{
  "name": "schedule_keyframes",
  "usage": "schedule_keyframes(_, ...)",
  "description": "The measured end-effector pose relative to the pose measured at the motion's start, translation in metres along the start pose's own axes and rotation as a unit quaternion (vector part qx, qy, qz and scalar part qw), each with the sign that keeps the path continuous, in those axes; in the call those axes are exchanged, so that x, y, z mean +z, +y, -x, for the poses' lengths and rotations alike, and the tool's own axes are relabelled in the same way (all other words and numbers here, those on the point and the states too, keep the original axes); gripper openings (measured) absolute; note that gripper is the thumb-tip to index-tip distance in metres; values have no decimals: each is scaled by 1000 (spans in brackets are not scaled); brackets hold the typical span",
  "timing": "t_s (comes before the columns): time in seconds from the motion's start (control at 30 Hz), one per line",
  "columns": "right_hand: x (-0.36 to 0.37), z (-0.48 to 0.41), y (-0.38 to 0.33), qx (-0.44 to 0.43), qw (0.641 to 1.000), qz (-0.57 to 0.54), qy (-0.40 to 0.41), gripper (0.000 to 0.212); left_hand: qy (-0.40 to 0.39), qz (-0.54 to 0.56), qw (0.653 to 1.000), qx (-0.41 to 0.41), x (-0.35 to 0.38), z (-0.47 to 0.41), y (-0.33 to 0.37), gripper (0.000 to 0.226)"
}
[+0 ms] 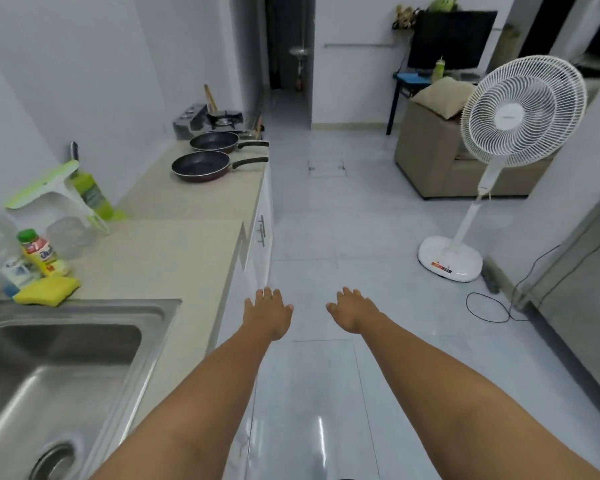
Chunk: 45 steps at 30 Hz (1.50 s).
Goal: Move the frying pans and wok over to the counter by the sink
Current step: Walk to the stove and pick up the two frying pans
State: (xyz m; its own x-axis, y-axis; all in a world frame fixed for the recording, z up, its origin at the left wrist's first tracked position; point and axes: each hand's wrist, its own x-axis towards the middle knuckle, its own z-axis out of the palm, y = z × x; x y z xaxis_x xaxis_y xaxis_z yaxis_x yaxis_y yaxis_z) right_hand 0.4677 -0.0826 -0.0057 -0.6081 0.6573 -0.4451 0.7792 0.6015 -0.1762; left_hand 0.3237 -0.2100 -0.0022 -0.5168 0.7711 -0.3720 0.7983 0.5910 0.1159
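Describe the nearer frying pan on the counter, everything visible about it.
The nearer frying pan is round and shallow, with a dark speckled non-stick-looking inside, a dark reddish outer wall and a black handle pointing right, reaching the counter edge. It sits upright and empty on the beige counter, just in front of the second pan. Nothing holds it.

The room is bright with soft, even light and only faint shadows, a white glare shines on the floor (pixel 321 434) down low, the edges bend like a fishbowl, and the bottles (pixel 32 258) at the left look blurry.
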Motion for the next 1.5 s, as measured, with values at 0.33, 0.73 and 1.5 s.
schedule_keyframes(0.33,-86,-165,69,42,999,-6,9,62,-18,-15,999,26,-46,-190,50,64)
schedule_keyframes(0.73,-222,-379,133,14,1000,19,5,60,5,31,1000,-2,-134,-409,111,63)
schedule_keyframes(1.5,-388,-808,52,-86,996,32,-22,63,101,175,960,-193,-274,-809,15,67)
